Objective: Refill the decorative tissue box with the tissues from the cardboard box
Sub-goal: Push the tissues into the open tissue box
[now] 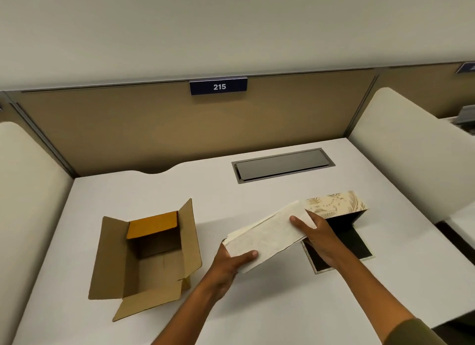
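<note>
Tissues (270, 235) fill both of my hands: a thick white stack, held level above the desk (257, 306) between the cardboard box (144, 254) and the decorative tissue box (336, 203). My left hand (231, 265) clasps the near end, thumb on top, the other fingers hidden beneath the stack. My right hand (321, 239) pinches the far end, thumb over the top sheet, the rest of the fingers tucked under and out of sight. The stack's far end overlaps the patterned box, so I cannot tell whether the two touch. That box lies open, its dark inside showing, and a dark flap (359, 247) is flat on the desk, partly covered by my right wrist. The cardboard box sits to the left with its flaps spread; its visible floor is bare. Behind, a grey hatch (282, 164) is set into the desk, and the partition (128, 128) carries a plate reading 215 (219, 86). My right sleeve (416, 332) is cut off by the frame's lower edge.
</note>
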